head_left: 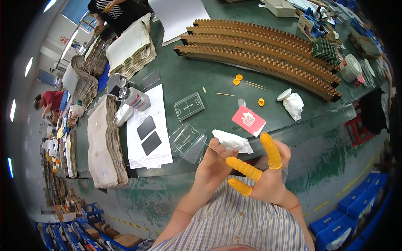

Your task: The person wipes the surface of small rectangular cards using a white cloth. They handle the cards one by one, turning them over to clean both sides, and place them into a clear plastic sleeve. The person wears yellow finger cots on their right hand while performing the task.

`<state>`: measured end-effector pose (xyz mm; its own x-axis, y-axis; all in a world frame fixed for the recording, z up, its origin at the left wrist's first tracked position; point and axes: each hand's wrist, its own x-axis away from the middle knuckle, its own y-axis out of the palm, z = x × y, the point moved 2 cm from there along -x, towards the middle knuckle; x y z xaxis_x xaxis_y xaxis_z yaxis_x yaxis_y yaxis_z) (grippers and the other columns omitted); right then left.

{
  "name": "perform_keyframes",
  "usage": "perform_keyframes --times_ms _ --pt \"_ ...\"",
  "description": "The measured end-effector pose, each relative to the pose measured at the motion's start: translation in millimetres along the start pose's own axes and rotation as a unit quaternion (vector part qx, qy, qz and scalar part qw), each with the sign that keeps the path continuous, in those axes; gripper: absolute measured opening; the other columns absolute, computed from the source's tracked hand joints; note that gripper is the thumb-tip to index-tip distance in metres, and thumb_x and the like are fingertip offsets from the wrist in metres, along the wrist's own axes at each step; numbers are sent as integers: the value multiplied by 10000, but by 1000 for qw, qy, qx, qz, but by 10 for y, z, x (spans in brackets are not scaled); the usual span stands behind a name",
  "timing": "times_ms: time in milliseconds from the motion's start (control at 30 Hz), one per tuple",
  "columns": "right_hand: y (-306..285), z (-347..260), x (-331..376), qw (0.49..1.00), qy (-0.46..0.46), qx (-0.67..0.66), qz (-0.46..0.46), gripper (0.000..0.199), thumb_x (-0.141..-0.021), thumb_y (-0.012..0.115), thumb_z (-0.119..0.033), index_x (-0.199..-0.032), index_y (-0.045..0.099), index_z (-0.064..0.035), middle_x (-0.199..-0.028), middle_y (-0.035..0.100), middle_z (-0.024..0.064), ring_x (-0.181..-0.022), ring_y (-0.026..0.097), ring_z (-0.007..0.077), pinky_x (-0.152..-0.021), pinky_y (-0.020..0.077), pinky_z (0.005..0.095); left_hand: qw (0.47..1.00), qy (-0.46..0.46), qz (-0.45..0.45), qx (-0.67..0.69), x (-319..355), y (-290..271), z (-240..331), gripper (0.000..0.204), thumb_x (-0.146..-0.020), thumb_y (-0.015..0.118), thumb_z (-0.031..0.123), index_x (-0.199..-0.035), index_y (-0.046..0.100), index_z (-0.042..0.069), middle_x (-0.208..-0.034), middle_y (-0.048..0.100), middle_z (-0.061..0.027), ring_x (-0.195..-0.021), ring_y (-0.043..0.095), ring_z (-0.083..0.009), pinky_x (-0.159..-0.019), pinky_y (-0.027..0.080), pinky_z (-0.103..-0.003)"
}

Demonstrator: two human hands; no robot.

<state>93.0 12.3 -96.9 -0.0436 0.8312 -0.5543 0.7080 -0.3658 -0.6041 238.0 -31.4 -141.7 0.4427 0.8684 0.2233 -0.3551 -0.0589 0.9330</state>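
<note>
My left hand is closed, with a thin stick pinched at its fingertips. Those fingers also lie against a crumpled white tissue at the table edge. My right hand is open beside it, fingers spread, with yellow finger cots on the thumb and two fingers. The stick's near end comes close to one cot; whether they touch I cannot tell. Left of my hands, a green card with white pitch lines lies on clear film. Beyond it rests a similar green block.
A red card, loose finger cots, wooden sticks and another tissue lie ahead. Long slotted wooden racks span the far side. Metal cans, a paper sheet and stacked boards stand left.
</note>
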Motion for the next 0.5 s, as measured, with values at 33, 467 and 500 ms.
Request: perform_keyframes --times_ms 33,467,500 --pt "-18 -11 -6 1000 -7 13 -1 351 -710 731 -412 -1045 711 -312 -1275 419 84 -1153 307 273 -915 285 424 1000 -1 23 15 2 40 1 248 -782 722 227 -856 491 173 -778 575 100 -757 549 -69 -1043 305 -338" --pt "-120 41 57 997 -34 62 15 349 -691 753 -348 -1033 719 -293 -1329 380 89 -1171 290 280 -933 318 389 992 -15 -33 124 -84 33 -13 200 -795 700 162 -793 501 186 -718 593 117 -735 550 -54 -1046 263 -337" --pt "-117 64 83 999 -27 40 7 335 -704 747 -366 -1012 726 -233 -1361 337 116 -1192 269 287 -960 298 400 989 -21 -42 137 -82 32 -16 196 -803 686 130 -786 497 183 -698 585 108 -721 544 -61 -1045 259 -337"
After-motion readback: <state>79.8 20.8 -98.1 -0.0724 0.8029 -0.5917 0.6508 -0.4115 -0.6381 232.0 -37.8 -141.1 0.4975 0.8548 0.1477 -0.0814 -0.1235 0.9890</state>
